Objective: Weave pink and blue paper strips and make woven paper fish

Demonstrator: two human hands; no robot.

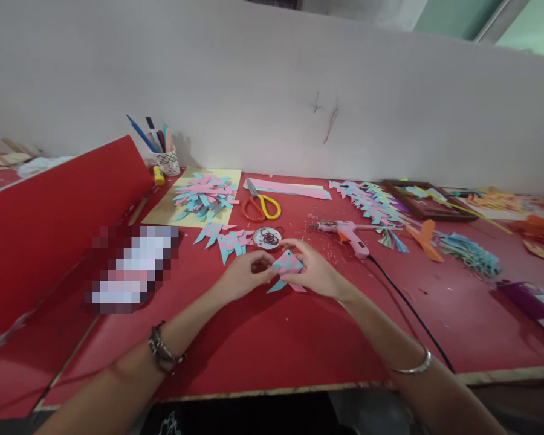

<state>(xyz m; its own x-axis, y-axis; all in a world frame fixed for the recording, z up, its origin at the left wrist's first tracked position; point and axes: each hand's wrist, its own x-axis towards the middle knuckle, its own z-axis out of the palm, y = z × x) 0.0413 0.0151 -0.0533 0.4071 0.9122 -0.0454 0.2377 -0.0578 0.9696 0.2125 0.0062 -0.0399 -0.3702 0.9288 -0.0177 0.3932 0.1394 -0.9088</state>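
Between my two hands is a pink and blue woven paper fish (pixel 289 263) with a dark eye dot at its top and two tail strips pointing down toward me. My left hand (pixel 247 277) pinches its left edge, fingers curled. On the other side, my right hand (pixel 315 270) grips the right edge with thumb and fingers. Just beyond them is a small white dish (pixel 266 238) of dark red cord. More woven paper fish (pixel 229 241) lie to its left. A pink glue gun (pixel 344 232) rests to the right of my right hand, its black cable trailing toward me.
Yellow and orange-handled scissors (pixel 267 207), a heap of paper strips (pixel 206 196) and a pen cup (pixel 167 160) stand farther back. A blurred-out object (pixel 133 269) lies left, beside a red board (pixel 58 223). Right are a wooden tray (pixel 428 202), tassels (pixel 469 254) and a purple power strip (pixel 530 305).
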